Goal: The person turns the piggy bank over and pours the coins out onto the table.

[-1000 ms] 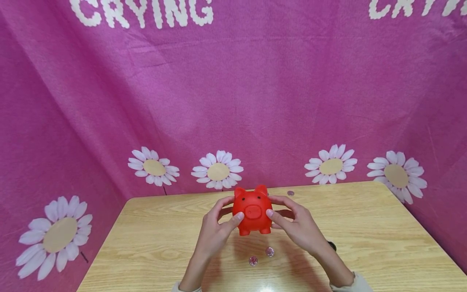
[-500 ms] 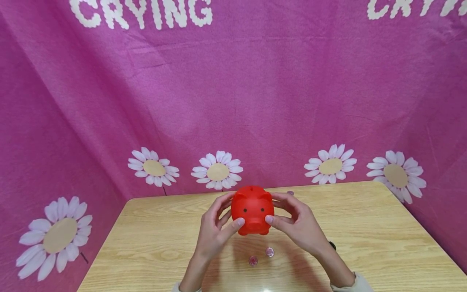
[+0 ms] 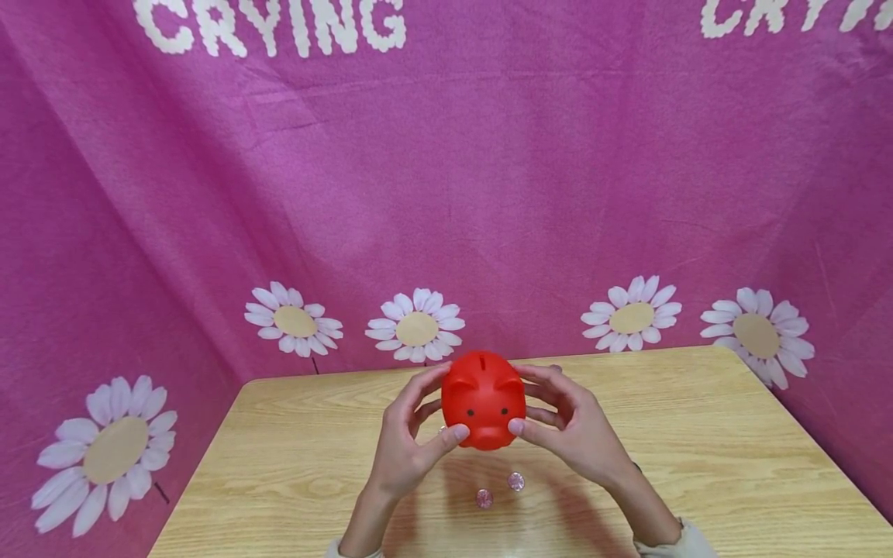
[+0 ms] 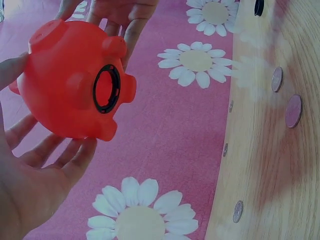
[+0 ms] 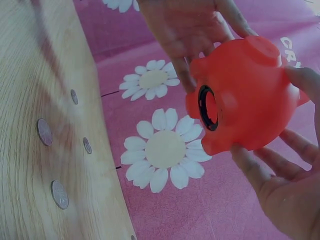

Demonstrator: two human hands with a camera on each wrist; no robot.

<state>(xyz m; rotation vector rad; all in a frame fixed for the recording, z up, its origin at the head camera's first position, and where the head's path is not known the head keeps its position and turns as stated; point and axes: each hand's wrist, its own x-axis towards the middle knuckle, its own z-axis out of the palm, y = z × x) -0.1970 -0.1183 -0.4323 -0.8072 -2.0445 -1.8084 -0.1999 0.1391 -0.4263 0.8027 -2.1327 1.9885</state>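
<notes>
A red piggy bank (image 3: 483, 399) is held above the table between both hands, its snout tipped downward and the slot on its back showing. My left hand (image 3: 412, 442) grips one side, thumb beside the snout and fingers around the flank. The other side is gripped the same way by my right hand (image 3: 580, 430). In the left wrist view the belly of the piggy bank (image 4: 75, 85) shows an uncovered round hole with a black ring (image 4: 106, 89). Below it, two coins (image 3: 484, 498) lie on the table; more coins (image 5: 44, 132) show in the right wrist view.
The light wood table (image 3: 314, 465) runs back to a pink cloth (image 3: 488, 194) printed with daisies. A small black round piece (image 4: 258, 7) lies on the table, mostly behind my right wrist in the head view. One coin (image 3: 555, 367) lies near the far edge.
The piggy bank has tipped forward between the hands: its face has turned down and the slot on its back has come into view. Both hands keep hold with little movement.
</notes>
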